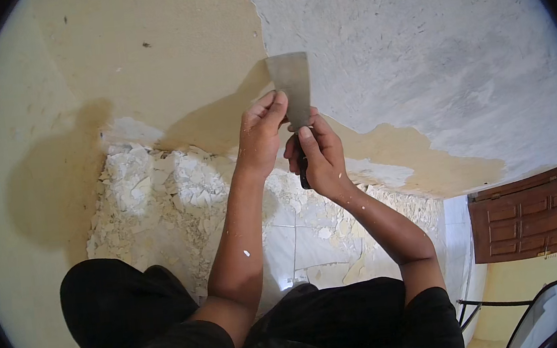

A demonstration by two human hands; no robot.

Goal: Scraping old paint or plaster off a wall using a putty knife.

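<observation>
A putty knife [295, 84] with a broad metal blade and a dark handle points up and away from me in front of the wall. My right hand [324, 154] is wrapped around its handle, thumb near the base of the blade. With thumb and fingers, my left hand [264, 125] pinches the blade's left edge. Behind the blade runs the ragged border between tan paint [186, 47] and a bare grey-white wall surface [413, 55]. Small flakes cling to both forearms.
Heaps of broken paint and plaster flakes [160, 200] lie on the tiled floor [282, 239] along the wall's foot. A cream side wall [16, 164] rises at left. At right are a brown panelled wooden door [529, 215] and a black metal frame [497, 303].
</observation>
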